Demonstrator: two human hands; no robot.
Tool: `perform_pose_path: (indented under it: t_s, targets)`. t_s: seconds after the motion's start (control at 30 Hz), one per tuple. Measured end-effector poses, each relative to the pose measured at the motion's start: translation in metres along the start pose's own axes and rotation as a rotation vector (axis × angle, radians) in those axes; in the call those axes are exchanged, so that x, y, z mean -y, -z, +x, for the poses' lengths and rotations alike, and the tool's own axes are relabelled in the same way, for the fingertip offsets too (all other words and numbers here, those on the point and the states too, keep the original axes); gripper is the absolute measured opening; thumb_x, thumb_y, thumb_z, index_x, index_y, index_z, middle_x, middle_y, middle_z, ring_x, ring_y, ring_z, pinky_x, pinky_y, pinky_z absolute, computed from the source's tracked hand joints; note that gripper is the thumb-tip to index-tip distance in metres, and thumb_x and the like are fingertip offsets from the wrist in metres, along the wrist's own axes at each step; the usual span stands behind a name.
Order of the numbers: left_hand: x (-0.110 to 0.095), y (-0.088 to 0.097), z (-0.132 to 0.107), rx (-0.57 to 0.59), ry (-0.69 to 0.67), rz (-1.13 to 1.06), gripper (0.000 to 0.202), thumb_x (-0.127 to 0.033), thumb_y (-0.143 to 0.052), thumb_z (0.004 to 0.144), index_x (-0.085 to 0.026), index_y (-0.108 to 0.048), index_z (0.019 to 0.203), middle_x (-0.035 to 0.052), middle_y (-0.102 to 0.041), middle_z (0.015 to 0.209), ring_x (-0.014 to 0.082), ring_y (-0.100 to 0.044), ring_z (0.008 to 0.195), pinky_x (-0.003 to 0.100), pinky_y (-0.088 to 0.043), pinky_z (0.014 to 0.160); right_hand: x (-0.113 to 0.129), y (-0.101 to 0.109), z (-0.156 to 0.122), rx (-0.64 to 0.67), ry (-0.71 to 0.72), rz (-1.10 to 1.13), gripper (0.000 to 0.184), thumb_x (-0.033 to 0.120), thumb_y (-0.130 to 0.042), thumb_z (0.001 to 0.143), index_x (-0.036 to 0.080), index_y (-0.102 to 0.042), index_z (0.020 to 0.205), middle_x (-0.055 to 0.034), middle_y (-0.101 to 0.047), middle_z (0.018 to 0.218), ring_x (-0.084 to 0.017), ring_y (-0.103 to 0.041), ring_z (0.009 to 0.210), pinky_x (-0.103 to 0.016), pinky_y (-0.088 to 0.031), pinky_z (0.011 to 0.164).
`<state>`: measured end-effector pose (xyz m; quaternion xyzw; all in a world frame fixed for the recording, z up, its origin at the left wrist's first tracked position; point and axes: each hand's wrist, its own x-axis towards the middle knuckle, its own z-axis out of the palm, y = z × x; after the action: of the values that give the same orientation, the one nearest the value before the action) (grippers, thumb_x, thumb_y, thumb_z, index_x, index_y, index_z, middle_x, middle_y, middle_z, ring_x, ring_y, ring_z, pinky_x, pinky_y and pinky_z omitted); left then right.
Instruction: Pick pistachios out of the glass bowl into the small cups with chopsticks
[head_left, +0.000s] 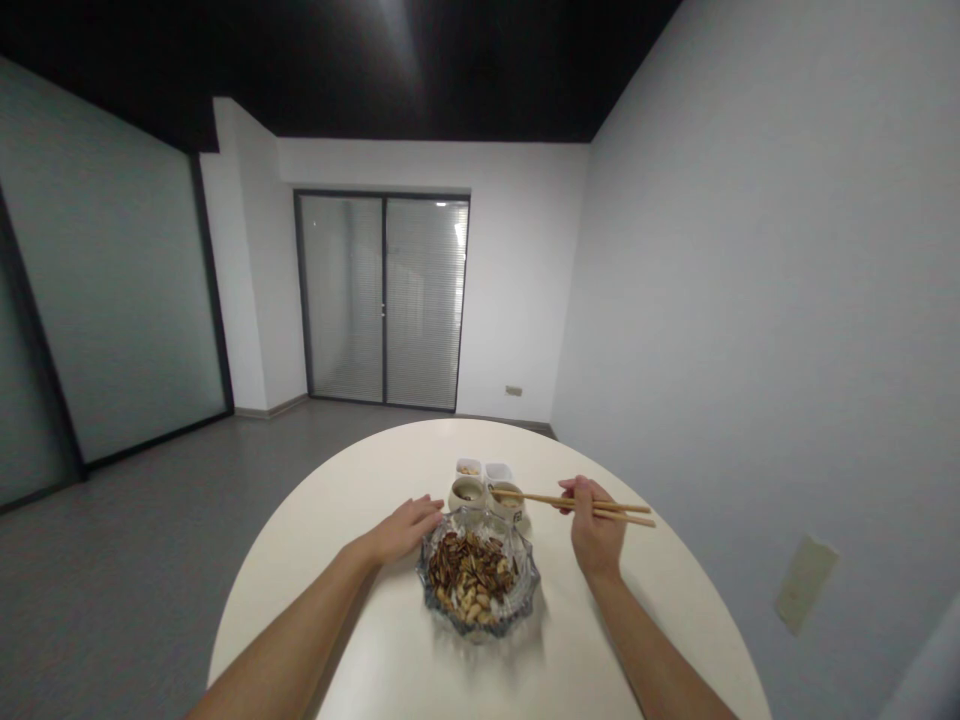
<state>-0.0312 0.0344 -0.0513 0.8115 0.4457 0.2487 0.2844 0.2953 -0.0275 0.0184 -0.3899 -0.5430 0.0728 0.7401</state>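
Note:
My right hand [596,525] grips a pair of wooden chopsticks [547,499], whose tips reach over the right small cup [507,500]. Whether the tips pinch anything is too small to tell. My left hand [405,528] lies with fingers stretched out beside the upper left rim of a glass bowl [527,570]. Inside the bowl is a heap of mixed dark seeds and pale nuts [472,575]. Another small cup [466,492] stands left of the first, just behind the bowl.
Behind the cups sit two small white dishes, the left dish [469,466] with pale pieces in it and the right dish [498,472]. All stand on a round white table [360,650]. A wall [750,300] rises close on the right; glass doors [382,300] are at the back.

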Motion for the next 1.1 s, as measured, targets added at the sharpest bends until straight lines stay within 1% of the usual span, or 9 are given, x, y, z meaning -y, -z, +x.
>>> perform_pose_path:
  t_s: [0.17, 0.33, 0.5, 0.7, 0.83, 0.97, 1.1]
  targets:
    - [-0.004, 0.001, 0.000, -0.006, -0.002, -0.007, 0.076, -0.081, -0.037, 0.098, -0.026, -0.073, 0.137, 0.0096, -0.054, 0.162, 0.0397, -0.035, 0.158, 0.061, -0.014, 0.133, -0.012, 0.000, 0.006, -0.044, 0.012, -0.063, 0.062, 0.071, -0.056, 0.099, 0.017, -0.077, 0.077, -0.0025, -0.066, 0.059, -0.018, -0.064, 0.052, -0.029, -0.054, 0.051]
    - [-0.005, 0.001, 0.000, 0.003, -0.006, -0.011, 0.076, -0.081, -0.037, 0.098, -0.027, -0.072, 0.138, 0.0093, -0.054, 0.162, 0.0400, -0.035, 0.158, 0.062, -0.013, 0.132, -0.024, -0.004, 0.009, -0.050, 0.012, -0.096, 0.063, 0.072, -0.055, 0.099, 0.017, -0.077, 0.079, -0.0042, -0.069, 0.063, -0.019, -0.067, 0.054, -0.029, -0.055, 0.051]
    - [-0.005, 0.002, -0.001, 0.002, -0.003, -0.015, 0.076, -0.081, -0.037, 0.098, -0.027, -0.073, 0.135, 0.0096, -0.054, 0.162, 0.0388, -0.035, 0.158, 0.060, -0.013, 0.133, -0.039, -0.007, 0.009, -0.007, 0.033, -0.147, 0.063, 0.071, -0.052, 0.100, 0.018, -0.079, 0.080, -0.0066, -0.073, 0.072, -0.020, -0.070, 0.060, -0.031, -0.058, 0.056]
    - [-0.006, 0.004, -0.002, 0.016, -0.011, 0.007, 0.080, -0.083, -0.033, 0.098, -0.025, -0.073, 0.137, 0.0102, -0.052, 0.163, 0.0398, -0.033, 0.158, 0.061, -0.012, 0.132, -0.051, -0.005, 0.007, 0.075, 0.077, -0.222, 0.061, 0.068, -0.051, 0.102, 0.019, -0.081, 0.080, -0.0066, -0.073, 0.070, -0.021, -0.070, 0.064, -0.032, -0.057, 0.061]
    - [-0.007, 0.003, -0.002, 0.015, -0.007, 0.002, 0.078, -0.083, -0.035, 0.098, -0.026, -0.074, 0.135, 0.0094, -0.053, 0.163, 0.0397, -0.034, 0.158, 0.060, -0.014, 0.133, -0.045, -0.002, 0.008, 0.052, 0.064, -0.207, 0.060, 0.067, -0.053, 0.102, 0.019, -0.081, 0.080, -0.0064, -0.073, 0.071, -0.021, -0.070, 0.064, -0.032, -0.057, 0.061]
    - [-0.006, 0.003, -0.002, -0.002, -0.001, -0.016, 0.076, -0.082, -0.038, 0.097, -0.027, -0.074, 0.135, 0.0087, -0.054, 0.162, 0.0387, -0.035, 0.158, 0.059, -0.013, 0.133, -0.026, 0.003, 0.008, 0.012, 0.053, -0.156, 0.063, 0.071, -0.054, 0.100, 0.018, -0.080, 0.079, -0.0056, -0.072, 0.068, -0.020, -0.068, 0.059, -0.032, -0.056, 0.057]
    - [-0.005, 0.002, -0.002, -0.004, 0.002, -0.029, 0.075, -0.082, -0.039, 0.097, -0.027, -0.073, 0.135, 0.0091, -0.054, 0.162, 0.0375, -0.035, 0.158, 0.058, -0.012, 0.133, -0.006, 0.008, 0.004, 0.019, 0.033, -0.080, 0.067, 0.073, -0.054, 0.099, 0.018, -0.075, 0.068, -0.0042, -0.067, 0.057, -0.018, -0.062, 0.051, -0.029, -0.052, 0.050]
